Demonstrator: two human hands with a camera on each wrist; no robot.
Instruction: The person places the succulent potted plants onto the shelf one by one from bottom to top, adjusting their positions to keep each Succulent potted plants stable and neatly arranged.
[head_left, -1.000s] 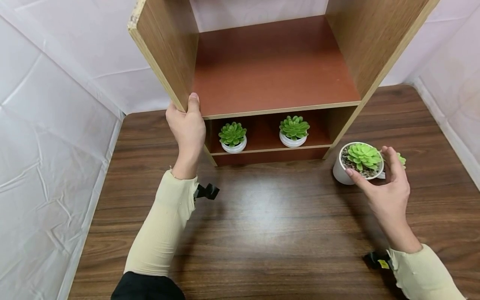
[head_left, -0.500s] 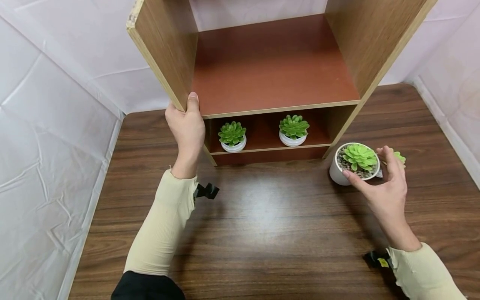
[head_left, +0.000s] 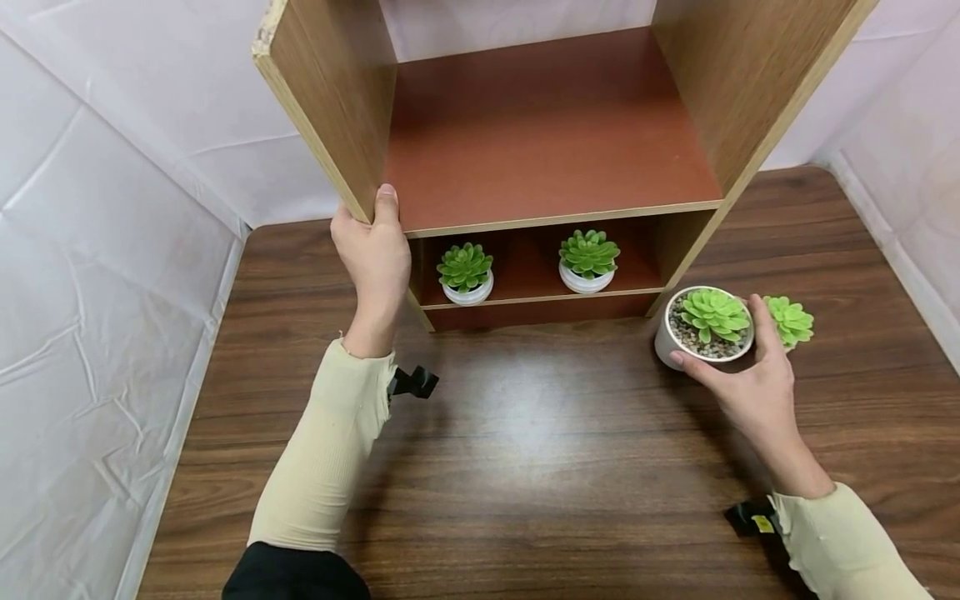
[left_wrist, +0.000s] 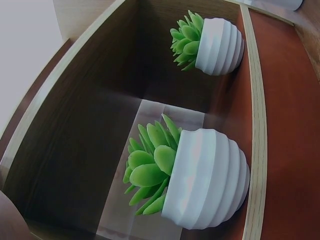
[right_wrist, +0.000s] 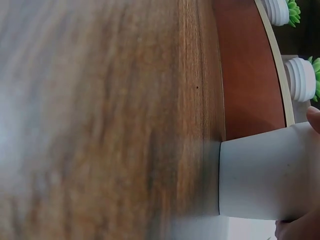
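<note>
My left hand (head_left: 372, 262) grips the front edge of the left side panel of a wooden shelf unit (head_left: 551, 137), thumb on the inner face. At the right, my right hand (head_left: 757, 396) holds a potted succulent (head_left: 711, 318) in a smooth white pot, thumb at the near rim and fingers round the right side. In the right wrist view the white pot (right_wrist: 265, 172) stands on the table close to the unit's base. Just behind my right fingers is another light green succulent (head_left: 790, 321); its pot is hidden in the head view.
Two small succulents in ribbed white pots, a left one (head_left: 466, 271) and a right one (head_left: 588, 260), stand in the low compartment. The dark wooden table (head_left: 525, 467) reaches white sheeted walls (head_left: 105, 275) at the left, back and right.
My right hand and the potted succulent have shifted a little to the left, and the fingers sit closer round the pot. More of the succulent behind shows. The left hand keeps its place.
</note>
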